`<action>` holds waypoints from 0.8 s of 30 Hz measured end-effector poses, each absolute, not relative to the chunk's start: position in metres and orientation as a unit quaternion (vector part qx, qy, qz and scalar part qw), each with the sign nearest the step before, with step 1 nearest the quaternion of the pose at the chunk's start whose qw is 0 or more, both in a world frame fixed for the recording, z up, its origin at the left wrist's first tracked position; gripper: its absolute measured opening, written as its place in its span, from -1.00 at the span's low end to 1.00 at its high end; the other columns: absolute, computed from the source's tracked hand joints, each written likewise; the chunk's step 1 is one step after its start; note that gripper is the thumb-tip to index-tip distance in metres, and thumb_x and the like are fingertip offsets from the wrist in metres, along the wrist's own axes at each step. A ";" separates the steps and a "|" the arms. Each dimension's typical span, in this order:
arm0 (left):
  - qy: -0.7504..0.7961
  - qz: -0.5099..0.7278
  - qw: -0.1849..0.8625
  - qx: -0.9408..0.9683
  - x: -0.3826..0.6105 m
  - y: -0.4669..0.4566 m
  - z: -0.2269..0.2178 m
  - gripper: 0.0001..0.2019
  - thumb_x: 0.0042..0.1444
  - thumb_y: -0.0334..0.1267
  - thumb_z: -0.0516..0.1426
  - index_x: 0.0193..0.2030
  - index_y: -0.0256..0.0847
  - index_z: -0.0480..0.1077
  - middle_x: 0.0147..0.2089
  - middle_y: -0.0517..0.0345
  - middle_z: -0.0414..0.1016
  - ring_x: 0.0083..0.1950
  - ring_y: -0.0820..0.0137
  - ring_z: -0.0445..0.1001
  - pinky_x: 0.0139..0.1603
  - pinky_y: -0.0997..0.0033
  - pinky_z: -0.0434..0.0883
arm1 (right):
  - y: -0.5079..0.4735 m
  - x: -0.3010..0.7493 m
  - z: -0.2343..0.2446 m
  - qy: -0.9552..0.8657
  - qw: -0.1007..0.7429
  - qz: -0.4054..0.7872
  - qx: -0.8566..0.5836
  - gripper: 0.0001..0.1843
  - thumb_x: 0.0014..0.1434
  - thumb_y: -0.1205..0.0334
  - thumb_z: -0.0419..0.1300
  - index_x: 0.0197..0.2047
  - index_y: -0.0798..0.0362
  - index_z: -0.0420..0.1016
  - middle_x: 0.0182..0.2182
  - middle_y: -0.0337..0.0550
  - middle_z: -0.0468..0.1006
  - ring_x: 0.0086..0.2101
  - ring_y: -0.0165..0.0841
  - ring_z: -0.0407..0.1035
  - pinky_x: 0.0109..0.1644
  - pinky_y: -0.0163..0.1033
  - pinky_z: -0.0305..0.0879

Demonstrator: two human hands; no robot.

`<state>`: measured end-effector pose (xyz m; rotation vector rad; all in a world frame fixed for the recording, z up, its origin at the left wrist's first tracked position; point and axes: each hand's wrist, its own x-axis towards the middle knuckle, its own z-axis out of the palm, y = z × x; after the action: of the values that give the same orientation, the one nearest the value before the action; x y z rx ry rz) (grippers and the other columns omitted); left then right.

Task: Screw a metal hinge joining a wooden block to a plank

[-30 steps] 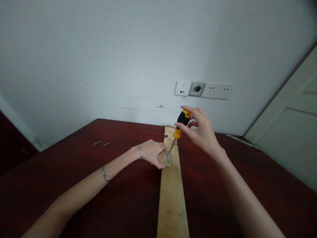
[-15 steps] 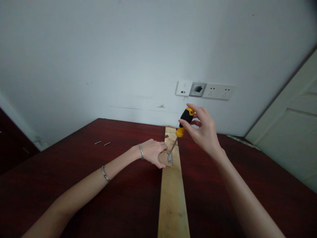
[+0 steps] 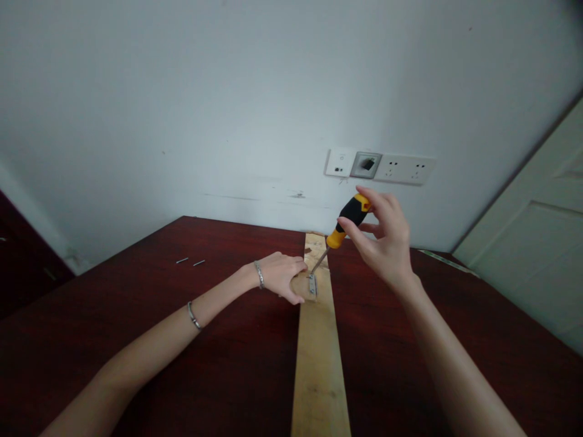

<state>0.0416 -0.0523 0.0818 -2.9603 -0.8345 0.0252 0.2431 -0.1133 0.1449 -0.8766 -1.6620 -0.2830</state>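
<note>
My right hand (image 3: 387,233) pinches the black and yellow handle of a screwdriver (image 3: 353,212), which leans to the right. Its tip meets the upper end of a small metal plate (image 3: 313,284). That plate lies on a long wooden board (image 3: 319,364) beside a small tan wooden piece (image 3: 301,284). Thumb and fingers of my left hand (image 3: 280,275) curve round the tan piece and hold it at the board's left edge. Whether a screw sits under the tip is too small to tell.
Two screws or nails (image 3: 199,263) lie on the dark red table (image 3: 218,364) to the left. Behind it rises a white wall with a row of sockets (image 3: 401,168). A pale door (image 3: 537,261) stands at the right, and a thin strip (image 3: 449,262) lies near the table's back right edge.
My right hand has shifted slightly right, and the screwdriver leans further over with its tip still at the plate. My left hand keeps its grip, with little movement.
</note>
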 end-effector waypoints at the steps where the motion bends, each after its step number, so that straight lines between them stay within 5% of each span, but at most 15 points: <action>1: -0.271 0.010 0.033 -0.962 0.042 -0.053 0.082 -0.34 -0.15 0.25 0.18 -0.02 -0.22 0.33 -0.02 0.03 0.46 -0.15 0.21 0.49 -0.34 0.36 0.35 | -0.114 0.243 0.145 -0.718 0.578 -0.120 -0.370 -0.46 0.12 0.17 0.23 0.18 -0.10 0.30 -0.12 -0.07 0.35 -0.17 -0.28 0.32 -0.40 -0.29 0.54; 24: -0.265 0.016 0.023 -0.964 0.044 -0.055 0.084 -0.32 -0.14 0.23 0.18 0.03 -0.21 0.31 -0.04 0.04 0.45 -0.16 0.21 0.49 -0.31 0.34 0.35 | -0.117 0.238 0.144 -0.754 0.540 -0.111 -0.358 -0.49 0.16 0.12 0.19 0.19 -0.11 0.31 -0.10 -0.07 0.36 -0.15 -0.27 0.34 -0.37 -0.26 0.57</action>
<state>0.0442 -0.0550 0.0843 -2.9840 -0.8204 0.0492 0.2385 -0.1172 0.1442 -0.8502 -1.7915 -0.2627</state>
